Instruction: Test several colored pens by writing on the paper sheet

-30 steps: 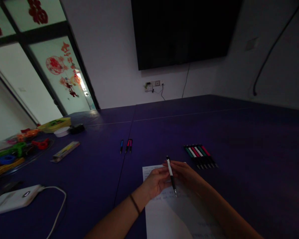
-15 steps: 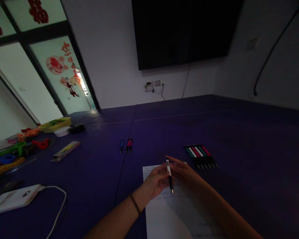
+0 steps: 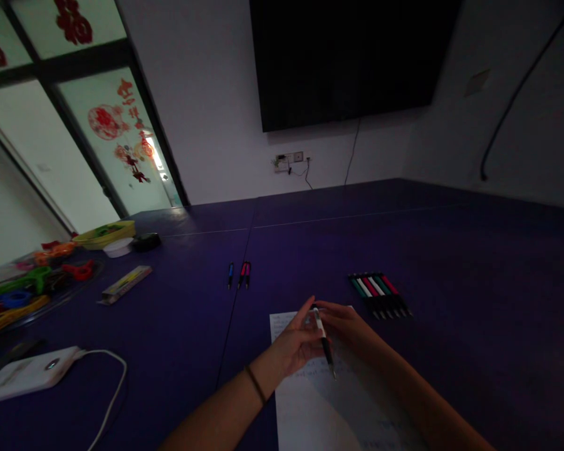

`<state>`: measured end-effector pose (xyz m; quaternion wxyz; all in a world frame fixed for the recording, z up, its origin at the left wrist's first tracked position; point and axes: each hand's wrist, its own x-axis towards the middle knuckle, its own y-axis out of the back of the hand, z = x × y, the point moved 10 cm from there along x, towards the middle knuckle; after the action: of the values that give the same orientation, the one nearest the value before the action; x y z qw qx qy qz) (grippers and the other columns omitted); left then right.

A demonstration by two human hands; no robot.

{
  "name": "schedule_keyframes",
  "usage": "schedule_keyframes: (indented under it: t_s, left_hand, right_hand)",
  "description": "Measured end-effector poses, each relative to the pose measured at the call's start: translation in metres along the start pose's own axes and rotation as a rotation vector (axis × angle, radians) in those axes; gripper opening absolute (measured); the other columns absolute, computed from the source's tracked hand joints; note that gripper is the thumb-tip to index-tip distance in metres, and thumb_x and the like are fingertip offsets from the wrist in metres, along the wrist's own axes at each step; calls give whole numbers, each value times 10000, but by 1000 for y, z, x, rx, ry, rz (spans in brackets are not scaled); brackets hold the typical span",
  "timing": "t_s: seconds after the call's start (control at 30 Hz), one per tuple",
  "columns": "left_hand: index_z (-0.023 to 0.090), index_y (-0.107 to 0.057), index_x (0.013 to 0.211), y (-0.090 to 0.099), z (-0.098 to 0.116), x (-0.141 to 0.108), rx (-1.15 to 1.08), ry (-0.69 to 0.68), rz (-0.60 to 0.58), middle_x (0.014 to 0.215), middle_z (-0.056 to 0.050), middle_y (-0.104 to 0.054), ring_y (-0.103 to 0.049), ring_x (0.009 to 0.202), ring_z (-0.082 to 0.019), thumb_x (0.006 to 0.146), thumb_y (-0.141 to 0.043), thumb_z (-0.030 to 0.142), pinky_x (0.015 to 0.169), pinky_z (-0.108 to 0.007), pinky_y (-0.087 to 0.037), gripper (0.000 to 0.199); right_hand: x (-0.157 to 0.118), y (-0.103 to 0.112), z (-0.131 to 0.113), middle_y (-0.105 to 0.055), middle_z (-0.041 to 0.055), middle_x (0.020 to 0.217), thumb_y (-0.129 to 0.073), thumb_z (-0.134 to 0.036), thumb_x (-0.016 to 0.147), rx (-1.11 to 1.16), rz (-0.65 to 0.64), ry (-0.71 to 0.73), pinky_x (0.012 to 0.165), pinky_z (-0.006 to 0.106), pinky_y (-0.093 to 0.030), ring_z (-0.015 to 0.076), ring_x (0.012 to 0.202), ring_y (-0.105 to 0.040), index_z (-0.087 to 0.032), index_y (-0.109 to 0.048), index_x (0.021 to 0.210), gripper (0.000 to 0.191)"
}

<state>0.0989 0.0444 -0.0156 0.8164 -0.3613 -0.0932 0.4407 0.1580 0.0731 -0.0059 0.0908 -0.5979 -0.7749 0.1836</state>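
Observation:
A white and black pen (image 3: 326,347) is held between my two hands above a sheet of paper (image 3: 305,413), its metal tip slanting down toward me. My left hand (image 3: 297,346) pinches the pen's barrel, with the index finger reaching up to the top end. From the other side, the fingers of my right hand (image 3: 348,324) close on the upper part of the pen. Faint handwriting shows on the paper below. Right of my hands lies a row of several pens (image 3: 380,294) with green, white and red barrels.
A blue pen (image 3: 230,275) and two pink pens (image 3: 244,274) lie farther left. A long small box (image 3: 126,285), a white power bank (image 3: 32,374) with its cable (image 3: 122,376), a yellow basket (image 3: 106,235) and colourful plastic pieces (image 3: 32,282) occupy the table's left side.
The pen has tilted, its tip swinging slightly right and toward me. My left index finger has lifted to the pen's top end, and my right fingers have dropped slightly.

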Motion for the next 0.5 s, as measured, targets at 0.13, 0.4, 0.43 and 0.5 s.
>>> schedule_keyframes:
  t_s: [0.13,0.4,0.43,0.5]
  left_hand:
    - [321,-241,1284,-2,-1,-1,18,12,-4,853,5,-542,-585,679,-122,618,-605,40,685,-307,-462,809]
    - [325,-275,1269,3,0,1,-24,-5,6,866,5,-526,-579,679,-114,624,-615,50,692,-311,-463,779]
    - [315,-283,1268,5,1,2,-35,-17,21,860,5,-526,-581,676,-116,629,-620,62,684,-305,-463,765]
    - [297,-310,1258,8,3,3,-55,-40,45,858,2,-527,-583,673,-116,636,-632,89,669,-286,-462,731]
  right_hand:
    - [-1,-4,-1,-658,87,801,-709,-354,544,-54,-22,-12,689,360,-450,199,713,-608,-120,-607,949,479]
    - [-2,-2,-1,-662,71,814,-696,-310,585,3,-15,1,698,338,-446,188,734,-610,-147,-577,1012,472]
    - [-2,-2,-1,-662,67,816,-696,-311,586,11,-13,4,701,336,-445,185,736,-609,-156,-567,1034,491]
    - [-1,-1,-2,-659,68,837,-689,-323,595,30,-12,10,707,333,-445,182,754,-606,-168,-552,1060,509]
